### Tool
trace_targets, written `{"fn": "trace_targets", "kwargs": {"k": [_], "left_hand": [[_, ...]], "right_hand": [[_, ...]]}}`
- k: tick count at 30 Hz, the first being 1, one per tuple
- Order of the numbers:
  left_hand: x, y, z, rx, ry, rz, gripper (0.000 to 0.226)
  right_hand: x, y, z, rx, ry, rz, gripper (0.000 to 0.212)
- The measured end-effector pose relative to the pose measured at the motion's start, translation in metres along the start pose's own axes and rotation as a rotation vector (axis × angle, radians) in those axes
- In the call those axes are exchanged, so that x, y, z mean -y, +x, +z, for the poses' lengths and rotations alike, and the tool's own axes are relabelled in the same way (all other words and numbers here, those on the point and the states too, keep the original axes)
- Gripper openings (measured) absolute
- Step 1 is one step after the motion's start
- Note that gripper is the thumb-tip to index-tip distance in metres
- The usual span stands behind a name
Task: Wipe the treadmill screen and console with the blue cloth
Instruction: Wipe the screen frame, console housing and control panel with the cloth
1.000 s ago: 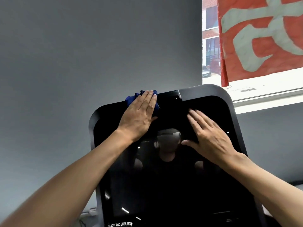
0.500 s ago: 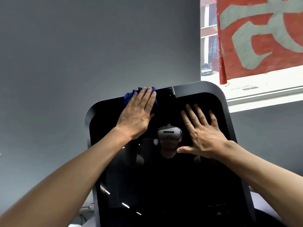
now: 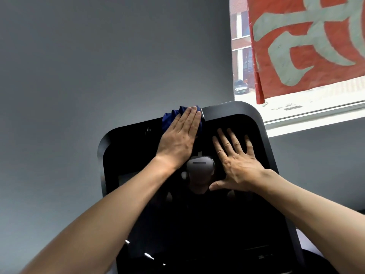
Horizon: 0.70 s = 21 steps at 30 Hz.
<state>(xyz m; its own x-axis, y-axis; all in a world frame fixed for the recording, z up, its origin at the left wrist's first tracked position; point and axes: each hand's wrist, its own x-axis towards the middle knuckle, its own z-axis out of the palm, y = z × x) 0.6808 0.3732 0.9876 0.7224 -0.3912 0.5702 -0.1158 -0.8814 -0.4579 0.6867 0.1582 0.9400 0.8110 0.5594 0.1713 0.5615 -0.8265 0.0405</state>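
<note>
So the blue cloth (image 3: 178,120) is bunched up at the very top edge of the treadmill screen (image 3: 197,224), a bit left of the middle, right beside the seam in the frame. My left hand (image 3: 178,142) is flat on top of it, fingers straight and together, pressing it against the glass rather than gripping it. My right hand (image 3: 237,161) is spread wide on the upper right of the screen, fingers fanned out and thumb sticking left, holding nothing, just bracing the panel I'd say.

Step-wise I reckon I'm on the top strip of the screen, so it's early days: the whole lower glass and the console below look like they're yet to be done. Next move probably wants steady palm pressure while dragging the cloth sideways or down, and keeping it from slipping off over the top edge.

Compared with a second ago, the left hand sits on much the same spot with the cloth. The right one has opened out more and its fingers now point more upward. The view has also dipped, so the headset reflection (image 3: 200,165) shows clearer between my hands. Behind it all there's the grey wall (image 3: 98,66) and the window with the red banner (image 3: 306,46).
</note>
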Motion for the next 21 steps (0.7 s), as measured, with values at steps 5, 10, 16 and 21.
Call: {"fn": "trace_targets", "kwargs": {"k": [5, 10, 16, 21], "left_hand": [[0.064, -0.030, -0.010, 0.044, 0.049, 0.097, 0.064], [0.057, 0.009, -0.017, 0.296, -0.093, -0.063, 0.078], [0.004, 0.036, -0.008, 0.165, -0.165, -0.093, 0.070], [0.006, 0.025, -0.019, 0.151, -0.257, -0.061, 0.063]], "right_hand": [[-0.001, 0.001, 0.001, -0.007, 0.006, -0.010, 0.147], [-0.003, 0.004, 0.006, -0.014, 0.016, -0.015, 0.146], [-0.002, 0.003, 0.003, -0.034, -0.003, -0.004, 0.143], [0.009, -0.011, 0.000, -0.175, 0.018, 0.023, 0.137]]}}
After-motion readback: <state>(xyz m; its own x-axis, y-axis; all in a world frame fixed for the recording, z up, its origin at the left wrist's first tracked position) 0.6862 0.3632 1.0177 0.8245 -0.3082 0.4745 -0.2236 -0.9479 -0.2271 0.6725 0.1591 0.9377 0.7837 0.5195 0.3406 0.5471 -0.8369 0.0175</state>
